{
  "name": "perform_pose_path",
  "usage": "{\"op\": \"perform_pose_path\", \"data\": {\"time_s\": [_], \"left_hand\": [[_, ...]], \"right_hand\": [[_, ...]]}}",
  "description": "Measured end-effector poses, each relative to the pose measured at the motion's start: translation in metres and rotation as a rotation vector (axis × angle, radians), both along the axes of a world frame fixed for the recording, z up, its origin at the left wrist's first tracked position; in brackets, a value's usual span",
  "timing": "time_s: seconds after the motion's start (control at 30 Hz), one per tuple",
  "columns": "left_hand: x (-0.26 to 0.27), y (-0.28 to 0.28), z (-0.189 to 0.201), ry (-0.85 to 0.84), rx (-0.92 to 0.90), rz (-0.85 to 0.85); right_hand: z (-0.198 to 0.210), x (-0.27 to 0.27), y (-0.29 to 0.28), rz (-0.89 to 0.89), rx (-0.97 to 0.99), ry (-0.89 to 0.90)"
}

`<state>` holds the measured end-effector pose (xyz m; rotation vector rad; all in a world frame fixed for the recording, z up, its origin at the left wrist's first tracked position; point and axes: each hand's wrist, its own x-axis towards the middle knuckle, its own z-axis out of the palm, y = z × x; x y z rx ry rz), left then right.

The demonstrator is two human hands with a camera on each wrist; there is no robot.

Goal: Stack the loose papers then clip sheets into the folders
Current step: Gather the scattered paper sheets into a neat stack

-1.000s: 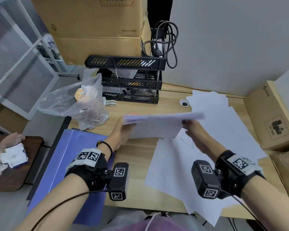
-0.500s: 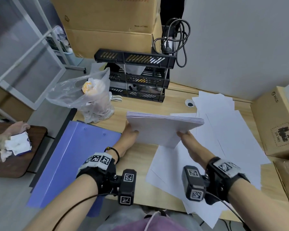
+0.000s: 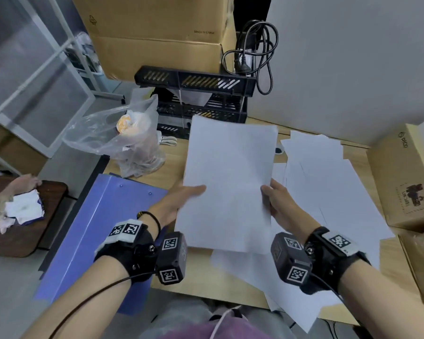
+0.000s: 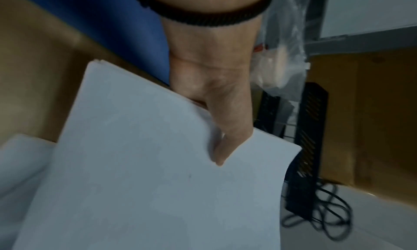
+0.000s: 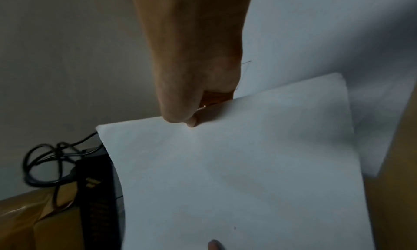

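Observation:
A stack of white sheets (image 3: 228, 182) is held upright above the desk, its face toward me. My left hand (image 3: 181, 199) grips its left edge, thumb on the front (image 4: 218, 146). My right hand (image 3: 277, 201) grips the right edge, thumb pinching the paper (image 5: 192, 123). The fingers behind the stack are hidden. More loose white sheets (image 3: 328, 192) lie spread over the right half of the desk. A blue folder (image 3: 96, 228) lies closed at the desk's left end, partly over the edge.
A black tiered paper tray (image 3: 194, 94) stands at the back with cardboard boxes (image 3: 157, 33) above and a coiled black cable (image 3: 257, 52). A clear plastic bag (image 3: 123, 140) sits beside the folder. A cardboard box (image 3: 406, 177) stands at the right edge.
The stack, held flat between both hands a second ago, has been tipped up onto its lower edge so that its face is toward me. Both hands kept their grips.

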<state>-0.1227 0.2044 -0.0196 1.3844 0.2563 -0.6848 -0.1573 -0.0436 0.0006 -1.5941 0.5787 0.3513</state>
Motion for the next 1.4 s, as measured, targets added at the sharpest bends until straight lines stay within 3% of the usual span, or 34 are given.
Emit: {"op": "perform_pose_path", "data": {"time_s": [0.17,0.3,0.5,0.57,0.7,0.77,0.9,1.0,1.13,1.4], "left_hand": [[-0.020,-0.002,-0.038,0.090,0.277,-0.030],[-0.020,0.005,-0.063,0.083,0.402,0.071],[-0.029,0.018,-0.100,0.134,0.378,0.126],[-0.031,0.016,-0.114,0.163,0.336,0.105],[-0.029,-0.017,-0.092,0.256,0.200,-0.017],[-0.025,-0.038,-0.085,0.257,0.176,-0.046],[-0.012,-0.084,-0.083,0.210,0.184,0.005],[-0.004,-0.120,-0.084,0.195,0.213,0.057],[0.011,-0.159,-0.093,0.189,0.248,0.079],[0.042,-0.216,-0.104,0.213,0.285,0.205]], "right_hand": [[-0.039,-0.034,-0.019,0.116,0.036,0.229],[-0.066,-0.070,-0.057,0.021,-0.002,0.309],[-0.090,-0.103,-0.117,-0.316,-0.285,0.149],[-0.088,-0.103,-0.130,-0.319,-0.317,0.160],[-0.094,-0.098,-0.153,-0.213,-0.306,0.235],[-0.095,-0.097,-0.156,-0.074,-0.292,0.303],[-0.104,-0.091,-0.144,0.311,-0.408,0.391],[-0.110,-0.091,-0.148,0.432,-0.354,0.394],[-0.094,-0.074,-0.194,0.196,-0.155,0.343],[-0.099,0.009,-0.321,-0.116,-0.304,0.220]]}}
